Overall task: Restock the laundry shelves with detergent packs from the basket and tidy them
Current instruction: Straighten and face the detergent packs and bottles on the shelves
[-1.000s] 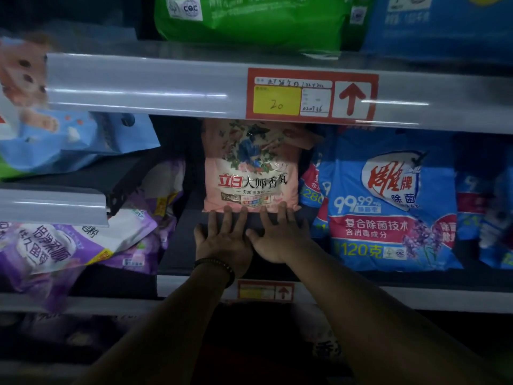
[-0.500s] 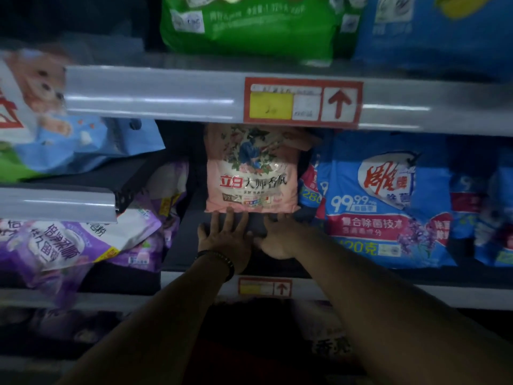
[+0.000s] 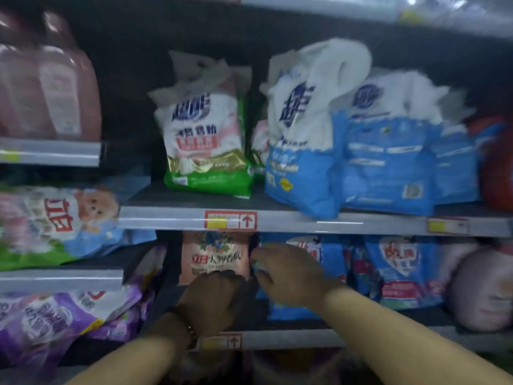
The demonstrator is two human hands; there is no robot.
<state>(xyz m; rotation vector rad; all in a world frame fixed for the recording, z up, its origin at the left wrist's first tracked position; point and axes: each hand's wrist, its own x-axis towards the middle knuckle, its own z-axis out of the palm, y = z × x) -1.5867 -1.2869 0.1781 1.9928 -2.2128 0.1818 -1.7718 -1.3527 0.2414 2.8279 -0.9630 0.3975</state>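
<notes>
Pink soft-plastic detergent pack with a floral print and red-and-black lettering (image 3: 215,257), standing upright on the lower grey metal shelf (image 3: 291,339), directly behind and above the left hand (image 3: 211,300). The knuckles of that hand cover the pack's bottom edge; the fingers are curled forward against it, though motion blur hides whether they grip it or only press. A dark beaded bracelet (image 3: 184,325) circles the left wrist, and the forearm rises from the lower left. The right hand (image 3: 286,273) lies just right of the pink pack, raised slightly higher than the left, its fingers bent and closing on the upper left corner of a blue plastic detergent bag with a red-and-white label (image 3: 327,273); the exact grip is blurred. The right forearm enters from the lower right. Above both hands, a red-framed price tag with a yellow patch and an upward arrow (image 3: 230,220) sits on the upper shelf's edge. Above that, a white, pink and green detergent bag (image 3: 205,145) stands upright. Left of the left hand, purple detergent bags (image 3: 55,323) lie tilted.
</notes>
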